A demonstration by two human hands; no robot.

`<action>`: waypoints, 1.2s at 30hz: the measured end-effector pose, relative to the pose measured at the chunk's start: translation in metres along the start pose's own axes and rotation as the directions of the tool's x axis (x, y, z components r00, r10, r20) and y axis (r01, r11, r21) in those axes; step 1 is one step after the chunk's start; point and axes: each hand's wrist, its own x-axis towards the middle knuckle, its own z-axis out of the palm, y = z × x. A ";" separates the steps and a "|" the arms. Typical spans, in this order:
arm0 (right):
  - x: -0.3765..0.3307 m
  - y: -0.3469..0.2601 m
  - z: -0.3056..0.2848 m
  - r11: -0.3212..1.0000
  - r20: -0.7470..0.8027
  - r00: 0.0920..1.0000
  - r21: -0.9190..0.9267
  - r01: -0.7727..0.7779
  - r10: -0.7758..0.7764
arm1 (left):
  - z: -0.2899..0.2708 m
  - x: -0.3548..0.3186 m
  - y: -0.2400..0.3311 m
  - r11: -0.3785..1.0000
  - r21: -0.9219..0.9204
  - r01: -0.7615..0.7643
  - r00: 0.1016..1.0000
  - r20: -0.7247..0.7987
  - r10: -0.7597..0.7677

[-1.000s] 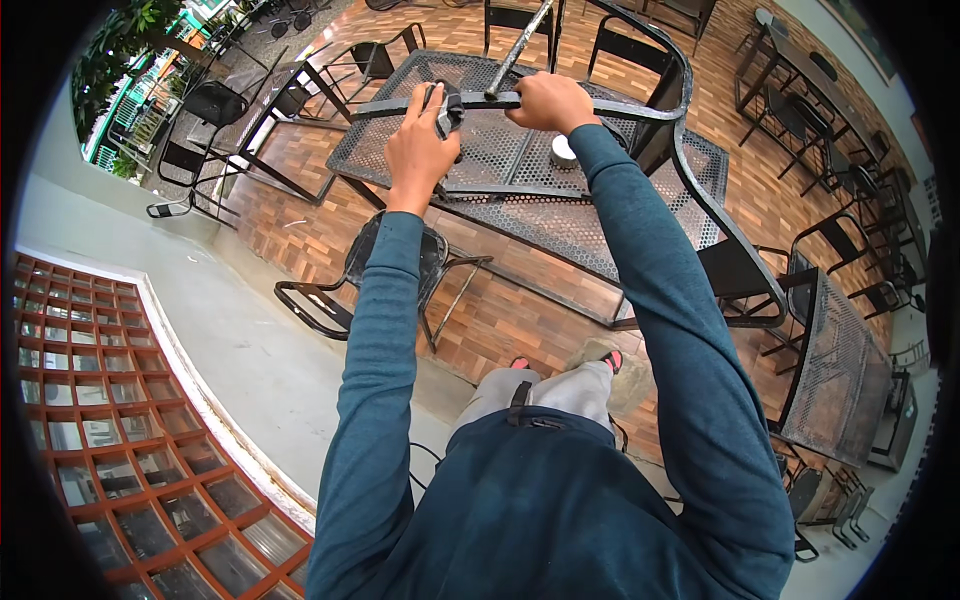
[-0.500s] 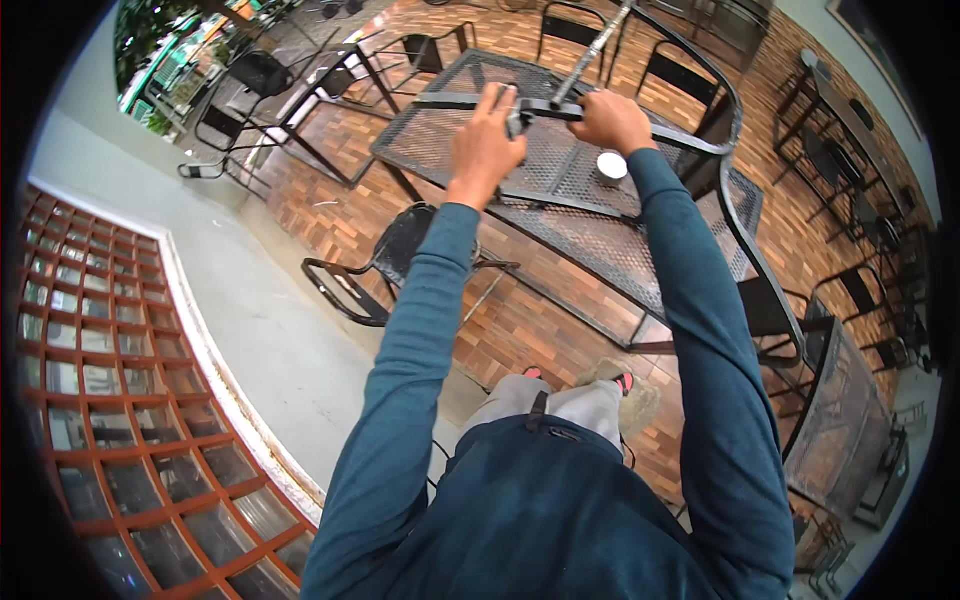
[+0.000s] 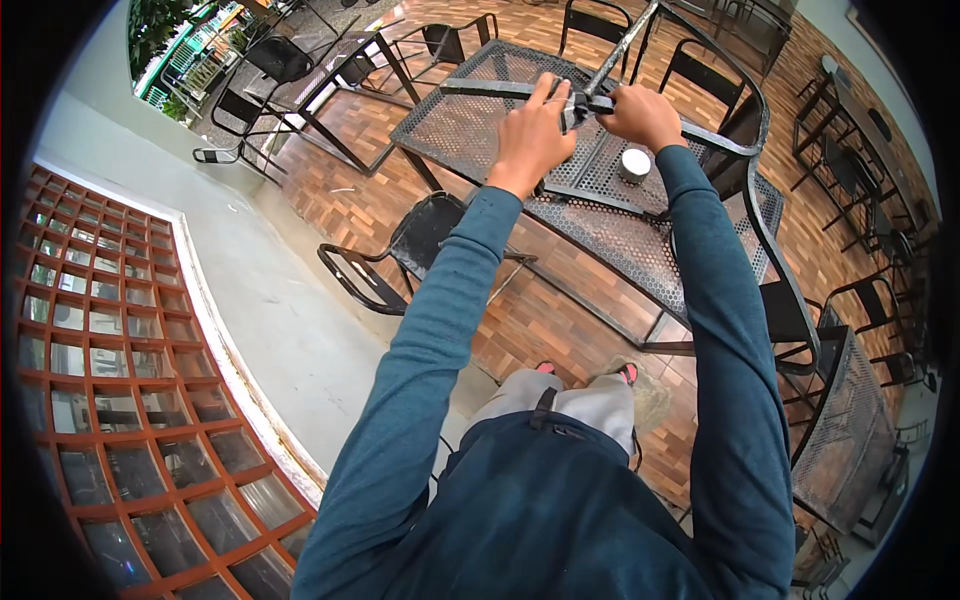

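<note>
Head view: two hands, left point(image 3: 530, 140) and right point(image 3: 640, 115), each clench one metal bar point(image 3: 615, 60).

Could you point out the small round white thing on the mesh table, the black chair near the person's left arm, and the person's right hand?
Small round white disc point(image 3: 634, 164): head view, its top face.
Black metal chair point(image 3: 425, 232): head view, its seat.
Right hand point(image 3: 640, 116): head view, back of the hand, closed on a dark metal bar.

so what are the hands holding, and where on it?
Both hands meet at a joint of grey metal bars: right hand fisted there, left hand resting on it. Exact grip unclear.
</note>
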 end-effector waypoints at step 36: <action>0.004 0.015 0.019 0.998 -0.079 0.996 -0.035 0.043 -0.045 | 0.014 -0.002 0.006 0.997 -0.079 0.000 0.998 -0.058 -0.005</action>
